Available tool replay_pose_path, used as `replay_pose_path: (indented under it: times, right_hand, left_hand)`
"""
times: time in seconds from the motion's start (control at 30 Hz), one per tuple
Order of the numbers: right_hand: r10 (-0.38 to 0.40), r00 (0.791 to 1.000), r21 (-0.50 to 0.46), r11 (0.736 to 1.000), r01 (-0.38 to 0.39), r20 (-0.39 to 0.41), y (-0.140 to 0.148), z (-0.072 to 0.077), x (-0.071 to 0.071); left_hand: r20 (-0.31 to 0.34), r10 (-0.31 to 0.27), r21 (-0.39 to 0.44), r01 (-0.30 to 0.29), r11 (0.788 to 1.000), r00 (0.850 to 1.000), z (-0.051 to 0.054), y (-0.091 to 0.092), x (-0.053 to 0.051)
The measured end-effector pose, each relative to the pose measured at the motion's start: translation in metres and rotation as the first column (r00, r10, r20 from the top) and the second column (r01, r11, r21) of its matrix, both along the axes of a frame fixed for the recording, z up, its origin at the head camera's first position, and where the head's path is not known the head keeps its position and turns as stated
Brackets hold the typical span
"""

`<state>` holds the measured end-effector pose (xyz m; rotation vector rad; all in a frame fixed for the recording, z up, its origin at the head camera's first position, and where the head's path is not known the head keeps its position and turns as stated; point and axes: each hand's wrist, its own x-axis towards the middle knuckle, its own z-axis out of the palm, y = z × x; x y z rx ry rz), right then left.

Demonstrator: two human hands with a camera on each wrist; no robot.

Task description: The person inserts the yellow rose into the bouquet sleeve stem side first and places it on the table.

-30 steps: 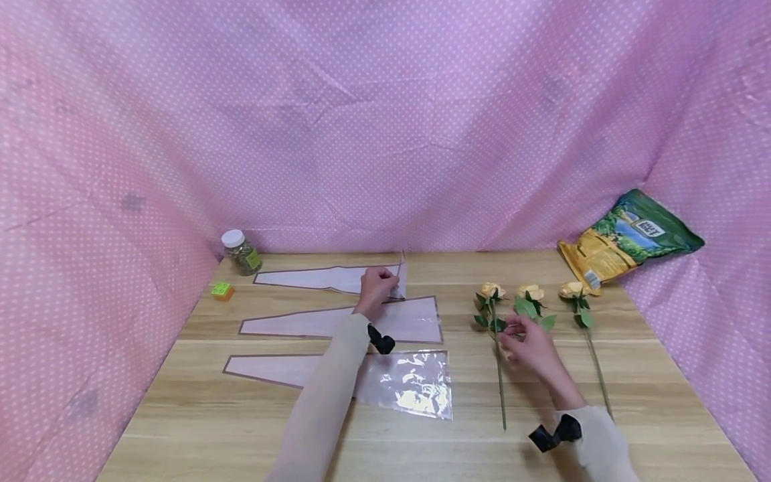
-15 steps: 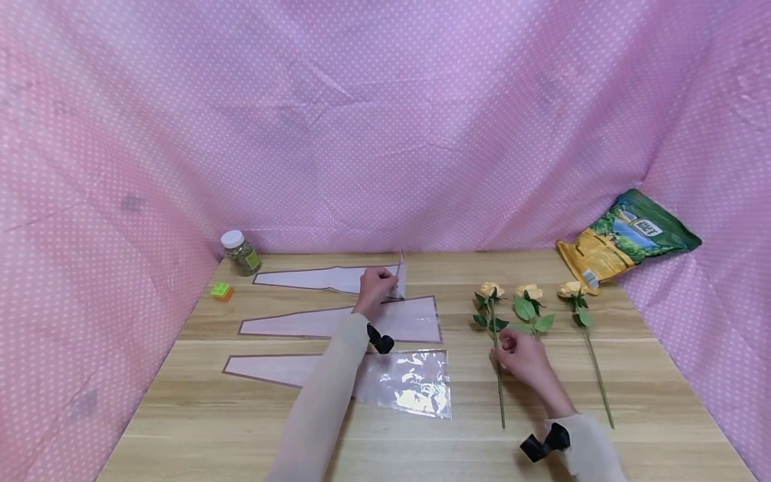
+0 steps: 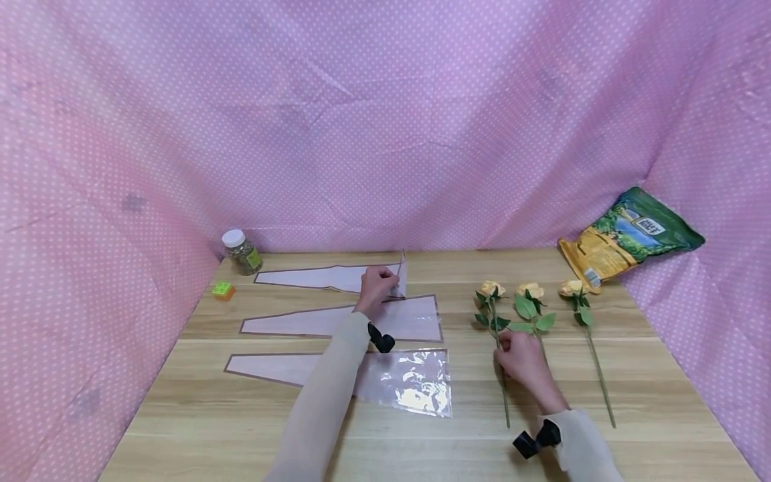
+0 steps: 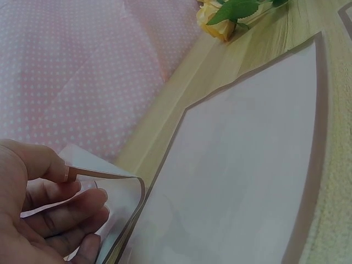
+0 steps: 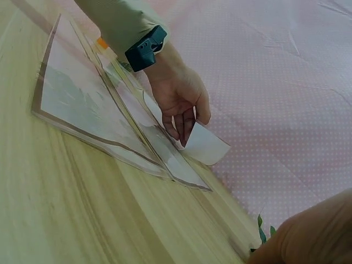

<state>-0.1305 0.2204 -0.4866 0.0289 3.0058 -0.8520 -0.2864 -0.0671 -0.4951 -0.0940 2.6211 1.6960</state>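
In the head view, my left hand (image 3: pixel 376 289) pinches the wide end of the farthest flower sleeve (image 3: pixel 301 278), a tapered white-and-clear plastic sleeve with a brown border. Its edge stands lifted, and the left wrist view shows the thumb and fingers on that raised edge (image 4: pixel 104 173). To the right, my right hand (image 3: pixel 523 361) pinches the stem of the leftmost cream rose (image 3: pixel 492 289), which lies on the table. In the right wrist view only part of this hand (image 5: pixel 313 234) shows, with the stem hidden. A second rose (image 3: pixel 530 292) lies partly under the right hand.
Two more sleeves, the middle one (image 3: pixel 289 325) and the nearest one (image 3: pixel 271 367), lie flat on the wooden table (image 3: pixel 199 428). A third rose (image 3: pixel 572 288) lies further right. At the back are a lidded jar (image 3: pixel 242 254), a small block (image 3: pixel 223 290) and a green-yellow bag (image 3: pixel 632 234).
My right hand has moved down and slightly left from the leaves to the leftmost rose's stem and taken hold of it. The left hand keeps its place on the sleeve.
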Motion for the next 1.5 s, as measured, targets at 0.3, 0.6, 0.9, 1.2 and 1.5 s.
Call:
replay_pose_path:
  times: [0.3,0.6,0.9,1.2,1.5]
  right_hand:
    - [-0.046,0.993,-0.09,0.994,0.056,0.11,0.006,0.004,-0.002]
    - [-0.048,0.984,-0.365,0.925,0.109,0.173,0.013,0.015,-0.002]
    - [-0.017,0.991,-0.609,0.788,0.096,0.135,0.015,0.044,-0.016]
    - [-0.041,0.996,-0.774,0.626,0.092,0.085,0.015,0.069,-0.032]
    - [-0.057,0.998,-0.908,0.416,0.055,0.035,0.004,0.083,-0.049]
  left_hand:
    - [-0.014,-0.011,0.003,0.011,1.0,1.0,0.0,-0.001,0.001]
    - [-0.006,-0.015,0.001,0.015,1.0,1.0,0.0,-0.003,0.0]
    - [0.0,-0.019,-0.004,0.019,1.0,1.0,0.002,-0.002,0.001]
    - [0.0,-0.023,-0.006,0.023,1.0,1.0,0.002,-0.002,0.003]
    - [0.01,-0.023,0.006,0.023,1.0,1.0,0.0,-0.001,0.002]
